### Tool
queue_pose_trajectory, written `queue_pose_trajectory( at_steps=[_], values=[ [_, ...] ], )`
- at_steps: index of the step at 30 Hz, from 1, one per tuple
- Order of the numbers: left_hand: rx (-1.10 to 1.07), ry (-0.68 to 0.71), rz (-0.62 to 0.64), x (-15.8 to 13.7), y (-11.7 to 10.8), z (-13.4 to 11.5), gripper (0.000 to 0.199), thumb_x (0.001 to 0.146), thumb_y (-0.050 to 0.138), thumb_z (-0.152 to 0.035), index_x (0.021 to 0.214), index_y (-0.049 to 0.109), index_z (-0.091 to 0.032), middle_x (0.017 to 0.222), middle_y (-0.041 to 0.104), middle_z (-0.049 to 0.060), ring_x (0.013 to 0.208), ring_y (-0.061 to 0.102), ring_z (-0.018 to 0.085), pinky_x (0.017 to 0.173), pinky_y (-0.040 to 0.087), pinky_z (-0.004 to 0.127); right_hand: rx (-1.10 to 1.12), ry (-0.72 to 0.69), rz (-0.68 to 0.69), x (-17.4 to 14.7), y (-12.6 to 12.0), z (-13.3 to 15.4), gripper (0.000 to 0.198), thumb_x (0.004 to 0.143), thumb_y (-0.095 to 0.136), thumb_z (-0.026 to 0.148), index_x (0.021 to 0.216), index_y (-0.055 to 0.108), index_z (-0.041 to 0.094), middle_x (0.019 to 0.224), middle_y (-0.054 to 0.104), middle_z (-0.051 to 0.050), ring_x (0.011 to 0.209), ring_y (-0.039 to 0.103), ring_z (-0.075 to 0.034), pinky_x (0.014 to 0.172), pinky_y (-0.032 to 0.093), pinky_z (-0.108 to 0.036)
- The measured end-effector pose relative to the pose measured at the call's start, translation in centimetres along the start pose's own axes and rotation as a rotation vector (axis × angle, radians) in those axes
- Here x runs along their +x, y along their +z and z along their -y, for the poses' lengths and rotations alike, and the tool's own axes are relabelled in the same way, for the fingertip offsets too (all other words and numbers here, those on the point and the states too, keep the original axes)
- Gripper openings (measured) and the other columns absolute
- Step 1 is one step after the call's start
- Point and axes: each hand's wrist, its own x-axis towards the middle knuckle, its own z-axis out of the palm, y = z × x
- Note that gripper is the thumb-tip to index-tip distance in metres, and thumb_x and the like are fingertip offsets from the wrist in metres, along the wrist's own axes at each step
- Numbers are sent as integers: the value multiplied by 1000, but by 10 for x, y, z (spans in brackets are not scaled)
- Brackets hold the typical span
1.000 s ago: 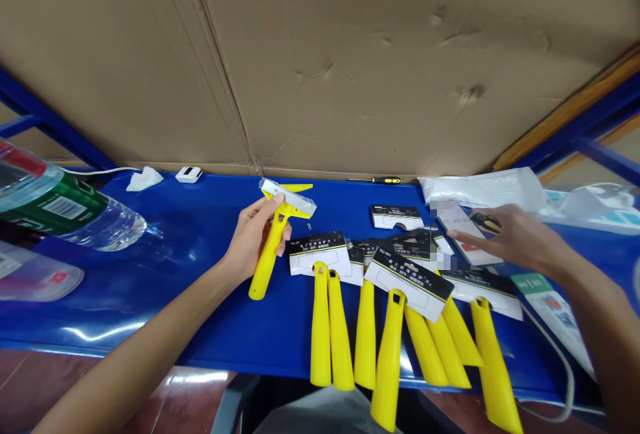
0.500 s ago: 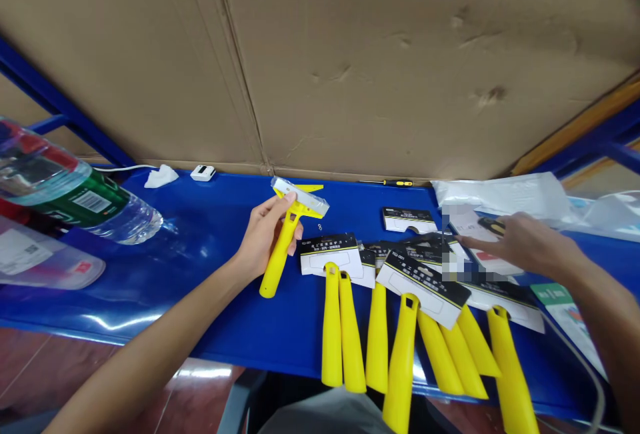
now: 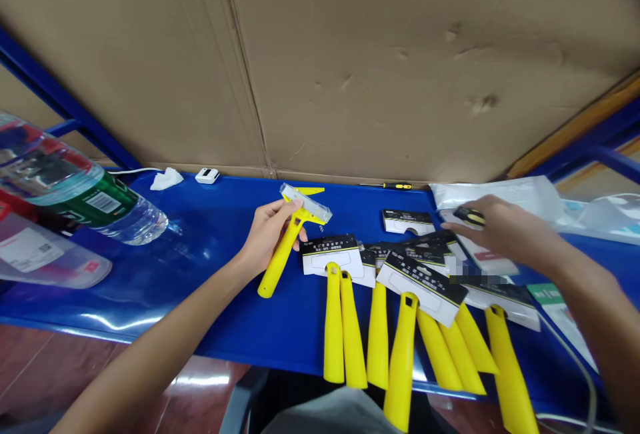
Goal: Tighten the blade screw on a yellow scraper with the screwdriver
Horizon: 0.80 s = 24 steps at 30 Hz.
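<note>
My left hand (image 3: 273, 231) is closed around a yellow scraper (image 3: 283, 254), thumb on its head. The head is tilted up and carries a blade under a clear cover (image 3: 307, 202). A small metal bit (image 3: 321, 228), too small to name surely, lies just below the head. On the right, my right hand (image 3: 495, 227) is closed on what looks like a screwdriver (image 3: 470, 216) with a black-and-yellow handle; its tip cannot be made out. Between the hands lie several yellow scrapers (image 3: 400, 361), handles toward me, their heads in black-and-white card sleeves (image 3: 423, 284).
A second screwdriver (image 3: 397, 186) and a card sleeve (image 3: 407, 221) lie at the back of the blue table (image 3: 200, 314). Clear plastic packaging (image 3: 495, 197) is at the back right. A large water bottle (image 3: 105, 204) and a plastic cup (image 3: 60, 254) are at left; cardboard (image 3: 350, 74) stands behind.
My right hand has moved slightly left and up, bringing the screwdriver handle over the white packet. My left hand still holds the scraper, its head turned a little. The view has shifted slightly.
</note>
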Motion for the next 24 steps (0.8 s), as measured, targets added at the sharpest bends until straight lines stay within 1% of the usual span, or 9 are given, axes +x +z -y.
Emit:
queue_pose_trajectory(
  at_steps=[2, 5, 7, 9, 12, 16, 18, 21, 24],
  values=[
    [18, -22, -8, 3, -2, 1, 38, 91, 86, -51, 97, 76, -15, 70, 71, 5, 53, 66, 15, 41, 51, 22, -58, -59, 102, 11, -11, 23, 52, 104, 63, 52, 130, 76, 9, 130, 76, -27, 113, 75, -43, 93, 57, -50],
    [26, -24, -35, 10, -7, 2, 38, 92, 86, -50, 98, 76, -14, 76, 73, 7, 56, 68, 15, 42, 52, 21, -40, -165, 142, 35, -22, 59, 50, 106, 60, 49, 139, 74, 14, 141, 75, -22, 127, 72, -40, 100, 57, -48],
    [25, -13, -61, 14, -11, 3, 37, 91, 86, -48, 98, 75, -13, 79, 75, 7, 55, 67, 15, 41, 52, 21, -4, -269, 181, 54, -24, 85, 45, 105, 63, 50, 135, 76, 20, 139, 78, -15, 126, 73, -38, 103, 56, -46],
    [21, -3, -81, 18, -14, 3, 37, 90, 87, -48, 97, 74, -13, 81, 76, 7, 55, 67, 14, 40, 51, 21, 66, -455, 226, 74, -22, 113, 40, 104, 65, 47, 131, 78, 20, 137, 78, -15, 122, 75, -38, 100, 58, -47],
    [14, 3, -97, 21, -17, 3, 38, 88, 87, -47, 96, 74, -13, 81, 75, 7, 55, 67, 14, 40, 51, 21, 128, -579, 223, 102, -15, 161, 39, 103, 70, 44, 135, 77, 22, 143, 76, -12, 127, 74, -34, 102, 57, -42],
    [9, -2, -106, 24, -21, 4, 38, 87, 88, -47, 97, 74, -13, 80, 74, 6, 55, 67, 14, 40, 51, 21, 160, -651, 174, 132, -4, 218, 47, 108, 65, 40, 150, 68, 21, 152, 70, -16, 135, 70, -34, 105, 55, -42],
    [14, -6, -111, 25, -22, 6, 39, 87, 89, -48, 97, 74, -13, 77, 73, 5, 54, 67, 14, 40, 50, 21, 155, -676, 172, 145, 0, 238, 47, 108, 66, 40, 150, 67, 21, 152, 70, -16, 135, 69, -34, 102, 55, -40],
    [9, -14, -123, 26, -22, 7, 40, 87, 89, -49, 97, 73, -14, 74, 71, 4, 54, 68, 15, 40, 50, 22, 127, -701, 190, 157, 4, 258, 44, 107, 68, 41, 145, 69, 19, 148, 72, -17, 133, 70, -34, 97, 55, -37],
    [6, -28, -127, 26, -22, 7, 37, 88, 87, -47, 98, 73, -14, 75, 72, 4, 55, 69, 16, 41, 51, 22, 85, -733, 206, 159, 4, 266, 42, 107, 67, 40, 141, 69, 16, 141, 75, -19, 126, 73, -33, 92, 55, -35]
  ],
)
